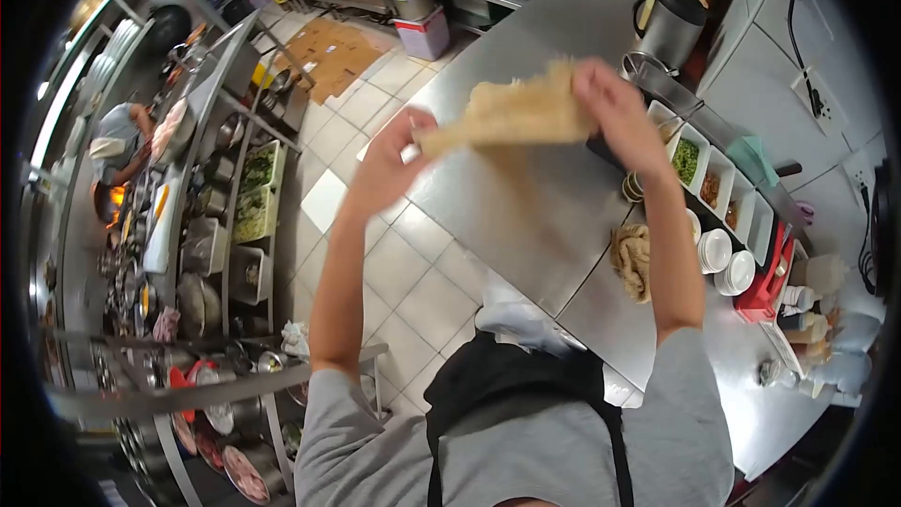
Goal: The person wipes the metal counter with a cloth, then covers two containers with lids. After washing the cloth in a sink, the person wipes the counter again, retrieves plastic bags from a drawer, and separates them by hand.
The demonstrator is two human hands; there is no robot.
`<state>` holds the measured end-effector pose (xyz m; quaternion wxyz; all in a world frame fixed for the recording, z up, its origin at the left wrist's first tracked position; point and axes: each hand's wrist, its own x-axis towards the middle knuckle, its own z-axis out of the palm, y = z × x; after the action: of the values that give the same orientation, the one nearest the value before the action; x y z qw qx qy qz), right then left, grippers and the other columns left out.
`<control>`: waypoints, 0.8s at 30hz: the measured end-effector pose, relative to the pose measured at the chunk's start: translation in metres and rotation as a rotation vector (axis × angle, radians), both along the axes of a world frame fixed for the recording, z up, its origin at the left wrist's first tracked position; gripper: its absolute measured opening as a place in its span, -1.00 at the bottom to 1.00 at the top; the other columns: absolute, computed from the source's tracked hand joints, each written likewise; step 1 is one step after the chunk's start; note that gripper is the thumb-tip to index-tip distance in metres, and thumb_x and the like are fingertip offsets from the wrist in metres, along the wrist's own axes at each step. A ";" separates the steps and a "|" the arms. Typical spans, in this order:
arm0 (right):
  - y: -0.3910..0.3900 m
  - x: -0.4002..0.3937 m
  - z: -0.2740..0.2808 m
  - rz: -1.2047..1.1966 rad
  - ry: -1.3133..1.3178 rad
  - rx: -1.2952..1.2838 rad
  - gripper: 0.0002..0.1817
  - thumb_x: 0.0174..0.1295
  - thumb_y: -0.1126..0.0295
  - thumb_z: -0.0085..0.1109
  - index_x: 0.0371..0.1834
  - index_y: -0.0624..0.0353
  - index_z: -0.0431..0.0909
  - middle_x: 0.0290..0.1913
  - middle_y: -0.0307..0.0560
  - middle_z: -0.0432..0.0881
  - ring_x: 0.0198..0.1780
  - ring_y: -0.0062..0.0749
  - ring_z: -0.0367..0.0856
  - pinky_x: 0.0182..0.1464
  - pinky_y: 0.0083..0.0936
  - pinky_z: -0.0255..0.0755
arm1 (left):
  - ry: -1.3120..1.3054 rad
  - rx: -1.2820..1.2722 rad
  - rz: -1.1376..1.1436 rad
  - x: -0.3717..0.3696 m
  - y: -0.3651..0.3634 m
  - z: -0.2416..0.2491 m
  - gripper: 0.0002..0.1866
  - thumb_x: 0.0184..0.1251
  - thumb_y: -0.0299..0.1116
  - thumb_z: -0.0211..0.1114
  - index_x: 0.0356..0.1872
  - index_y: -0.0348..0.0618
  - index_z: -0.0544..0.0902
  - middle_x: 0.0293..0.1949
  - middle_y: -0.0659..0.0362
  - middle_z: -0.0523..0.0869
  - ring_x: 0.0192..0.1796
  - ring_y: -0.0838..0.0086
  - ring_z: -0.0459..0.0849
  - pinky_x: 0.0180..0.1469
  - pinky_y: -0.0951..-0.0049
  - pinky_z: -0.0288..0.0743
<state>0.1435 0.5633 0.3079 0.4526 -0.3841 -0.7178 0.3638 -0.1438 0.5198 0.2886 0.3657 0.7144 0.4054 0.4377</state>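
Note:
Stretched between my two hands, above the steel counter (526, 225), is a tan cloth (521, 115), smeared by motion. My left hand (394, 160) pinches its narrow left end, out past the counter's edge over the floor. The cloth's right end is gripped by my right hand (615, 108), near the far side of the counter. Below my right forearm lies a crumpled brown rag (632, 261). Beyond the right wrist stand white containers of chopped greens (686, 160) and other toppings.
A steel jug (672, 28) stands at the counter's back. White lidded cups (735, 272) and a red holder (765, 282) sit at right. On the left, shelving holds pans and tubs (253, 190); a co-worker (122, 136) stands beyond it near a flame (114, 207).

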 end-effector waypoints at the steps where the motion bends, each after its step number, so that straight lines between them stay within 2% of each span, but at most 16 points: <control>1: -0.010 0.005 -0.026 0.081 -0.027 -0.107 -0.76 0.33 0.18 -0.04 -0.28 0.12 0.43 -0.45 -0.44 0.34 -0.36 -0.76 0.23 -0.32 -0.74 0.18 | 0.062 -0.024 -0.067 -0.004 -0.008 -0.022 -0.81 0.11 -0.62 0.16 -0.24 -0.20 0.45 -0.23 0.26 0.54 -0.19 0.58 0.54 -0.09 0.54 0.41; 2: -0.020 0.009 -0.055 0.165 -0.050 -0.211 -0.76 0.33 0.18 -0.04 -0.30 0.13 0.42 -0.45 -0.44 0.34 -0.35 -0.75 0.23 -0.30 -0.73 0.18 | 0.124 -0.041 -0.130 -0.007 -0.016 -0.044 -0.80 0.09 -0.63 0.15 -0.24 -0.19 0.46 -0.22 0.25 0.52 -0.17 0.56 0.53 -0.07 0.51 0.41; 4: -0.047 0.013 -0.107 0.173 -0.223 -0.312 -0.77 0.32 0.22 -0.03 -0.29 0.16 0.44 -0.45 -0.45 0.34 -0.35 -0.75 0.24 -0.31 -0.72 0.18 | 0.196 -0.188 -0.245 -0.015 -0.033 -0.091 -0.78 0.06 -0.63 0.12 -0.23 -0.19 0.47 -0.20 0.23 0.53 -0.14 0.52 0.50 -0.06 0.49 0.39; 5: -0.056 0.011 -0.125 0.167 -0.231 -0.321 -0.77 0.32 0.22 -0.03 -0.29 0.16 0.44 -0.45 -0.45 0.34 -0.35 -0.75 0.24 -0.31 -0.72 0.18 | 0.185 -0.194 -0.252 -0.017 -0.037 -0.108 -0.78 0.06 -0.63 0.12 -0.23 -0.19 0.47 -0.20 0.23 0.53 -0.14 0.52 0.50 -0.06 0.49 0.39; 7: -0.063 0.006 -0.146 0.176 -0.095 -0.624 -0.75 0.34 0.24 -0.05 -0.22 0.20 0.48 -0.38 -0.42 0.38 -0.35 -0.73 0.27 -0.30 -0.72 0.23 | 0.163 -0.510 -0.326 -0.019 -0.036 -0.131 -0.75 0.06 -0.64 0.09 -0.19 -0.18 0.49 -0.16 0.20 0.52 -0.11 0.49 0.49 -0.05 0.51 0.38; 8: -0.056 -0.001 -0.147 0.168 -0.092 -0.644 -0.75 0.34 0.24 -0.05 -0.22 0.20 0.48 -0.38 -0.42 0.38 -0.35 -0.73 0.27 -0.30 -0.72 0.23 | 0.160 -0.529 -0.337 -0.023 -0.027 -0.135 -0.75 0.06 -0.64 0.09 -0.19 -0.18 0.49 -0.16 0.20 0.52 -0.11 0.49 0.49 -0.05 0.51 0.38; 10: -0.021 -0.020 -0.143 -0.259 -0.049 -0.428 -0.68 0.36 0.21 -0.06 0.03 0.16 0.48 -0.23 -0.29 0.52 -0.26 -0.68 0.41 -0.17 -0.70 0.30 | 0.032 -0.285 -0.012 -0.025 0.011 -0.139 -0.70 0.09 -0.62 0.12 -0.11 -0.17 0.49 -0.10 0.20 0.53 -0.08 0.47 0.50 -0.06 0.51 0.38; 12: 0.007 -0.047 -0.147 -0.462 -0.126 -0.115 -0.54 0.30 0.11 -0.03 0.20 0.07 0.38 0.07 0.04 0.51 0.10 -0.26 0.47 0.12 -0.43 0.30 | -0.072 -0.033 0.125 -0.030 0.040 -0.130 -0.65 0.16 -0.58 0.14 0.01 -0.16 0.46 -0.03 0.17 0.54 -0.01 0.45 0.52 -0.04 0.49 0.39; 13: 0.013 -0.058 -0.151 -0.441 -0.143 -0.114 -0.54 0.30 0.11 -0.03 0.20 0.07 0.38 0.07 0.04 0.51 0.10 -0.26 0.47 0.12 -0.43 0.30 | -0.087 -0.037 0.147 -0.032 0.039 -0.126 -0.65 0.16 -0.58 0.14 0.01 -0.16 0.46 -0.03 0.17 0.54 -0.01 0.45 0.52 -0.04 0.49 0.39; 15: 0.018 -0.087 -0.164 -0.349 -0.533 0.037 -0.41 0.29 -0.02 -0.08 0.32 0.01 0.24 0.37 0.15 0.14 0.39 0.03 0.07 0.34 -0.14 0.00 | -0.207 -0.217 0.227 -0.046 0.035 -0.118 -0.60 0.25 -0.51 0.15 0.13 -0.19 0.37 0.05 0.13 0.52 0.08 0.43 0.50 0.01 0.46 0.40; 16: 0.014 -0.103 -0.177 -0.324 -0.524 0.018 -0.41 0.29 -0.02 -0.08 0.32 0.01 0.24 0.37 0.15 0.14 0.39 0.03 0.07 0.34 -0.14 0.00 | -0.195 -0.237 0.251 -0.058 0.026 -0.124 -0.60 0.25 -0.51 0.15 0.13 -0.19 0.37 0.05 0.13 0.52 0.08 0.43 0.50 0.01 0.46 0.40; 18: 0.020 -0.137 -0.199 -0.421 -0.984 -0.025 -0.31 0.25 -0.16 -0.16 0.37 -0.04 0.16 0.42 0.12 0.00 0.42 0.19 -0.10 0.35 0.06 -0.16 | -0.129 -0.320 0.199 -0.085 0.016 -0.142 -0.55 0.30 -0.47 0.13 0.20 -0.21 0.30 0.08 0.09 0.50 0.11 0.41 0.48 0.05 0.47 0.40; 22: 0.061 -0.192 -0.222 -0.495 -1.125 0.074 -0.27 0.23 -0.22 -0.22 0.40 -0.09 0.09 0.43 0.13 -0.04 0.40 0.27 -0.11 0.33 0.15 -0.20 | -0.276 -0.427 0.287 -0.162 -0.003 -0.209 -0.55 0.33 -0.45 0.12 0.23 -0.20 0.27 0.04 0.04 0.53 0.06 0.45 0.51 0.00 0.52 0.41; 24: 0.094 -0.223 -0.227 -0.518 -1.091 0.184 -0.30 0.23 -0.15 -0.17 0.39 -0.06 0.12 0.40 0.09 0.08 0.39 0.18 -0.02 0.34 0.10 -0.17 | -0.245 -0.517 0.438 -0.206 -0.004 -0.232 -0.57 0.35 -0.45 0.09 0.22 -0.19 0.30 0.01 0.01 0.57 0.02 0.45 0.54 -0.01 0.51 0.42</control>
<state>-0.0796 0.6570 0.0813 0.1250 -0.6364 -0.7579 -0.0707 -0.3493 0.5161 0.0565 0.4776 0.4367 0.5994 0.4711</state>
